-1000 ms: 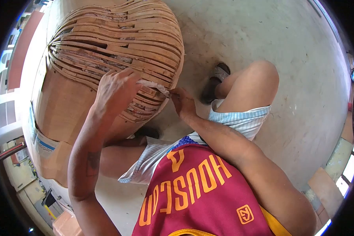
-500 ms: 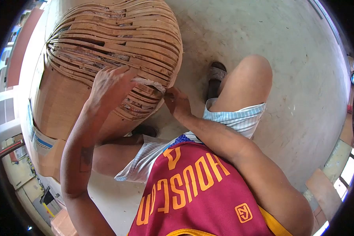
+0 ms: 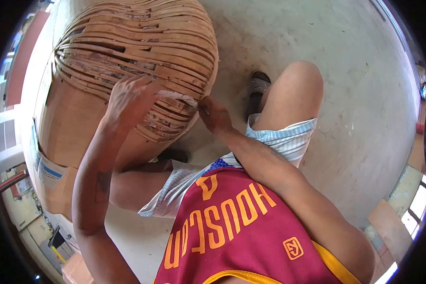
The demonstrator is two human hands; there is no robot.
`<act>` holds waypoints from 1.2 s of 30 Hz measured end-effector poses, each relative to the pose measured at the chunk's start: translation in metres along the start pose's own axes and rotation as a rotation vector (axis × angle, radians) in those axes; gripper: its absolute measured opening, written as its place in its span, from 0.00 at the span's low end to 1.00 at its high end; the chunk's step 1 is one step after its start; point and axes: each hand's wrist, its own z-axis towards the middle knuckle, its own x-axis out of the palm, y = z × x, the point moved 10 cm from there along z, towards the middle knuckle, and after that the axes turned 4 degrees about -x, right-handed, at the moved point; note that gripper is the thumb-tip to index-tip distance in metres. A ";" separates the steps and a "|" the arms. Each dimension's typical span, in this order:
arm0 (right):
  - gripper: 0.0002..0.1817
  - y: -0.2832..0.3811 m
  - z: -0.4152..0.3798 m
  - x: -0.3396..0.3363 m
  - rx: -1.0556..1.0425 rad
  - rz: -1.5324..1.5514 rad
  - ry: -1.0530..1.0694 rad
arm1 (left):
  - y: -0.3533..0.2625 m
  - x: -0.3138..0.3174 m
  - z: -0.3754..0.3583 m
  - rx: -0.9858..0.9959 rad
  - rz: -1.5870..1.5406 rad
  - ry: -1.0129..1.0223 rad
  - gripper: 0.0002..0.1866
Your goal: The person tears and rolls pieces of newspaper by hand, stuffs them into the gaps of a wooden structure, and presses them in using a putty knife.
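In front of me stands a large rounded form (image 3: 184,57), covered in curved brown strips that look like cardboard and fan out from its left side. Across its lower part lies a whitish strip of crumpled paper (image 3: 177,97), stretched between my hands along a gap. My left hand (image 3: 132,99) is on the form with bent fingers at the strip's left end, fingertips partly hidden. At the form's right edge, my right hand (image 3: 214,115) pinches the strip's other end. Printed paper shows in the gaps between the brown strips.
My bent legs straddle the lower side of the form, with a sandal (image 3: 259,83) on the grey floor (image 3: 364,118). White plastic chairs (image 3: 4,135) stand at far left. A brown board (image 3: 390,227) leans at lower right.
My right hand has shifted slightly up along the form's edge. My left hand stays near the same spot, and the view has moved a little.
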 end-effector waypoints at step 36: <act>0.13 0.059 0.006 -0.013 -0.039 0.150 0.023 | 0.011 -0.003 -0.005 0.160 -0.096 -0.206 0.11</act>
